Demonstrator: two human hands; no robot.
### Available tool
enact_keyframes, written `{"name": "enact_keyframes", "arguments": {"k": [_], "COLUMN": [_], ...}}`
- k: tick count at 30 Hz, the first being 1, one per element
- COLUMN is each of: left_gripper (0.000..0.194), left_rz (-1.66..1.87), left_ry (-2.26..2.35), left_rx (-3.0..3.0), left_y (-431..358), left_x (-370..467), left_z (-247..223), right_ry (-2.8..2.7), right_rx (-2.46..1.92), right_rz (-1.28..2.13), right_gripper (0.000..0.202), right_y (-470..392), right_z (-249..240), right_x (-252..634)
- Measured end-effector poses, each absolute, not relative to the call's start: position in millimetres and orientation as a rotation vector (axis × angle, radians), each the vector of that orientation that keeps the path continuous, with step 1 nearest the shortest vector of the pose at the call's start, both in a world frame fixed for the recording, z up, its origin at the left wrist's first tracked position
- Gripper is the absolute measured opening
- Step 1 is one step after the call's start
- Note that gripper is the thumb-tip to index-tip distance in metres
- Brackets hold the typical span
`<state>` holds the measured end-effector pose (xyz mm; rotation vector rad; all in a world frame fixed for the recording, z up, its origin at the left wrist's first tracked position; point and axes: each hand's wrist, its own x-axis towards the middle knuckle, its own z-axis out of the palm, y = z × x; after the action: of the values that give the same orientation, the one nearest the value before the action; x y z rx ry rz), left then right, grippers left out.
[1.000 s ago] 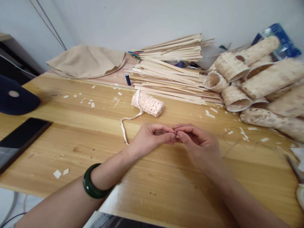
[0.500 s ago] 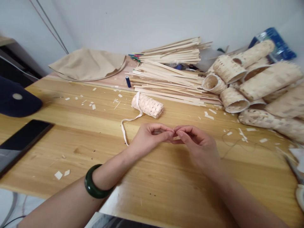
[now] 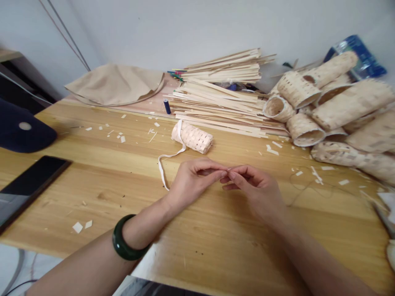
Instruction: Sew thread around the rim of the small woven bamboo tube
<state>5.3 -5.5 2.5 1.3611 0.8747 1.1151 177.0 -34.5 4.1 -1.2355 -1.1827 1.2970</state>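
My left hand and my right hand meet over the wooden table, thumb and forefinger of each pinched, fingertips touching. Whatever lies between the fingertips is too small to make out. Just beyond them a small woven wood-strip tube rests on its side. A white ribbon loops round its left end and trails onto the table toward my left wrist. A thin dark thread lies loosely curled to the right of my right hand.
Behind lie bundles of thin wood strips and a blue thread spool. Woven tubes are piled at the right, scissors at the right edge. On the left are a phone, a dark blue cap and beige cloth.
The fingertips of both hands have drawn closer together, and the right hand's lower fingers have shifted slightly. The view has moved a little; the tube and ribbon lie as before.
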Motion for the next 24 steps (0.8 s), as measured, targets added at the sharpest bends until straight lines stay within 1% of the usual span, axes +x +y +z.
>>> {"name": "enact_keyframes", "arguments": {"k": [7,15,20,24], "left_gripper": [0.008,0.012,0.011,0.012], "left_rz": [1.071,1.023,1.028,1.015], "left_ry": [0.922,1.039,1.039,1.051], "left_rx": [1.43,1.785,1.783,1.662], "left_y": [-6.5,-7.4,-7.0,-7.1], "left_x": [5.2,3.7,3.8,4.6], "left_z": [2.9,7.7,5.7,5.5], "right_ry": [-1.222,-1.181,-1.267,-1.276], "right_rx": [-1.241,-1.291,-1.32,-1.401], "right_rz": [1.316,1.464,1.454,1.4], "right_gripper": [0.022,0.035,0.037,0.037], "right_y": [-34.7,-34.0,-34.0,-34.0], "right_z": [5.1,8.6,13.5,14.0], "right_x": [177.4,176.1,176.5,175.9]}}
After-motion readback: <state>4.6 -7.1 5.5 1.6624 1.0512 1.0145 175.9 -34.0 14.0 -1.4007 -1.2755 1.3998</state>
